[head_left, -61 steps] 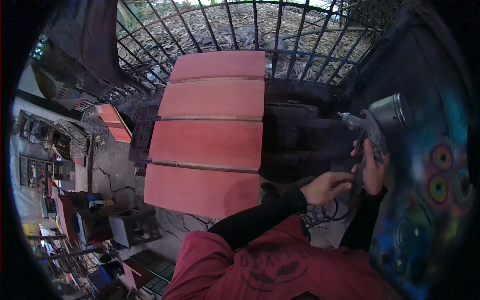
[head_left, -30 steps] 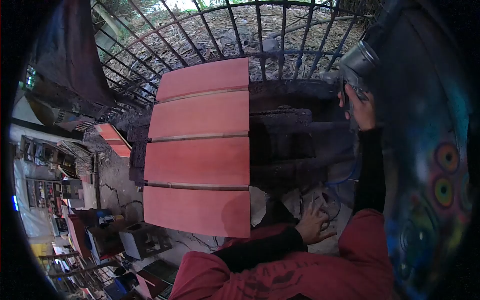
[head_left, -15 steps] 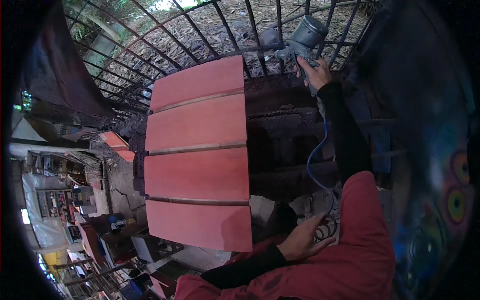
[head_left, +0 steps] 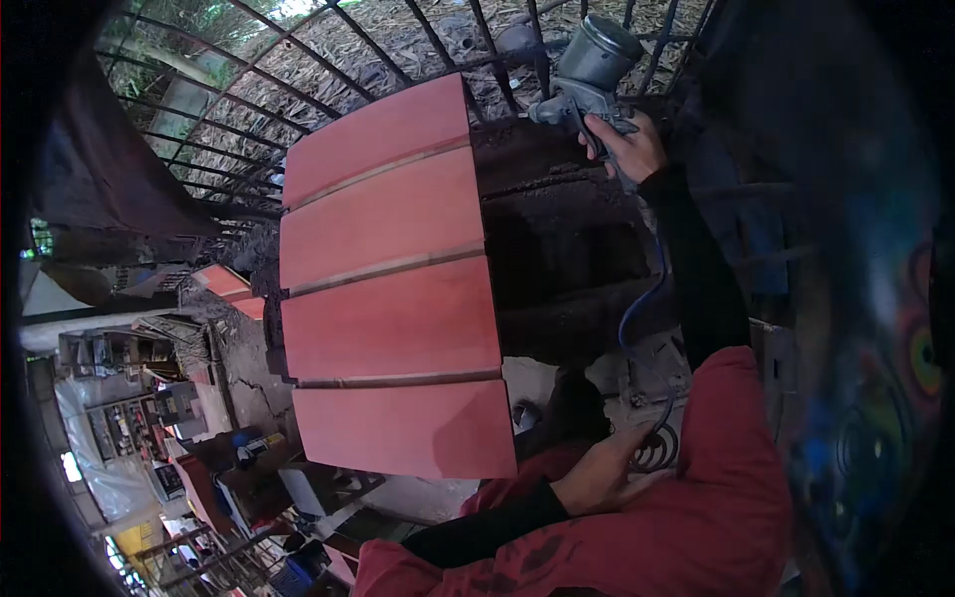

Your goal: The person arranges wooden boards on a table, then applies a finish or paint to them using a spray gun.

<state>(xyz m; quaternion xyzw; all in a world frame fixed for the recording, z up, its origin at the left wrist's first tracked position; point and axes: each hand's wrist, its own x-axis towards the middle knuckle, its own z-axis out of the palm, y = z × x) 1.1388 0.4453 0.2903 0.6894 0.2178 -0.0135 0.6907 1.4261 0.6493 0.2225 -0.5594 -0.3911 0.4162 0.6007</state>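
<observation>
My right hand [head_left: 633, 145] is wrapped round the handle of a metal spray gun [head_left: 587, 95], which has a round cup on top and its nozzle pointing left. A blue hose [head_left: 639, 303] runs down from the gun's handle to a coil [head_left: 657, 448] near my lap. My left hand [head_left: 600, 478] lies low over my red clothing beside that coil, its fingers stretched and apart, partly in shade. Left of the gun, several flat red-coated boards [head_left: 388, 313] lie in a row with narrow gaps between them. The gun is apart from the boards.
Dark metal bars [head_left: 368, 45] stand behind the boards, with dry leaves on the ground beyond. Smaller red boards [head_left: 231, 289] lie at the left. Cluttered shelves [head_left: 119, 423] stand farther left, and a dark paint-marked surface [head_left: 856, 328] rises on the right.
The view has shifted and tilted slightly, so the boards appear higher and turned. The spray gun in my right hand appears slightly farther left and up. My left hand stays beside the hose coil.
</observation>
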